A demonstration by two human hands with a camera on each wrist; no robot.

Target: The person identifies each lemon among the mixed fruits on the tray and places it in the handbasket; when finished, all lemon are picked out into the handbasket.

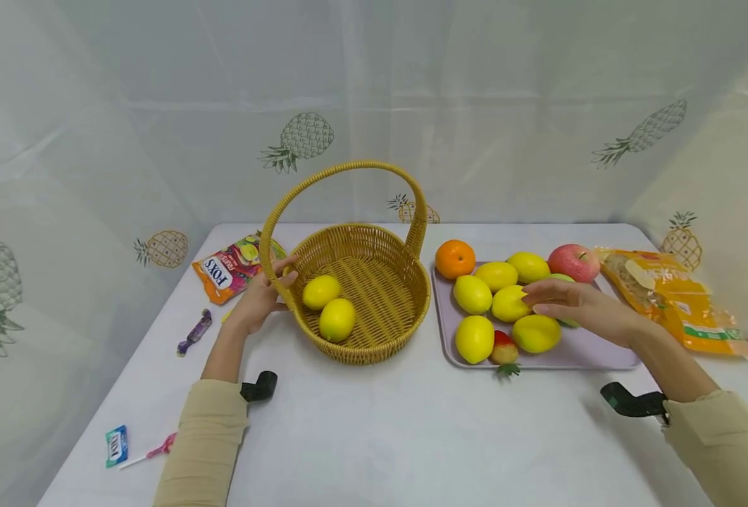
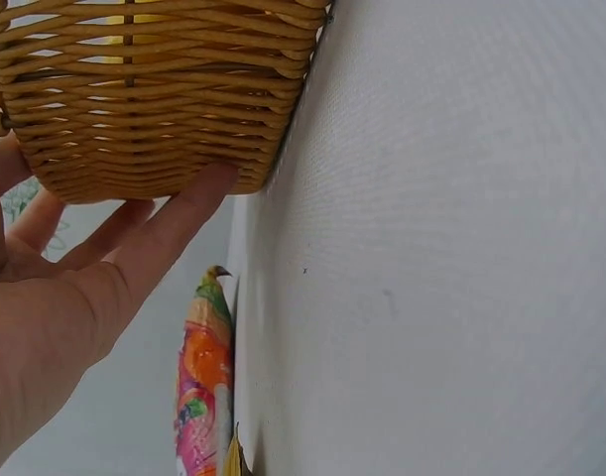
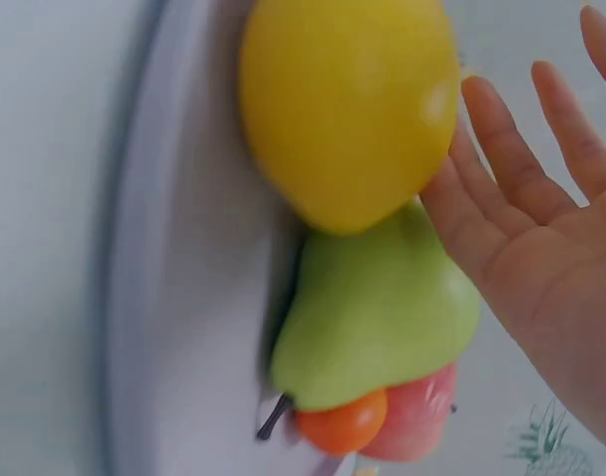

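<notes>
Basket [image 1: 361,354], round wicker, holds two lemons [image 1: 337,320]; straight-fingered left hand [image 1: 258,299] touches it; spread right hand [image 1: 580,304] hovers at fruit [image 1: 537,334] on tray [image 1: 592,354].

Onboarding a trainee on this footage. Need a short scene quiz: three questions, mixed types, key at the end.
1. How many lemons are in the wicker basket?
2. True or false: the left hand is at the wicker basket while the right hand is over the pale purple tray.
3. Which of these lies on the pale purple tray?
A) purple-wrapped candy
B) green pear
C) lollipop

Key:
1. Two.
2. True.
3. B.
</notes>
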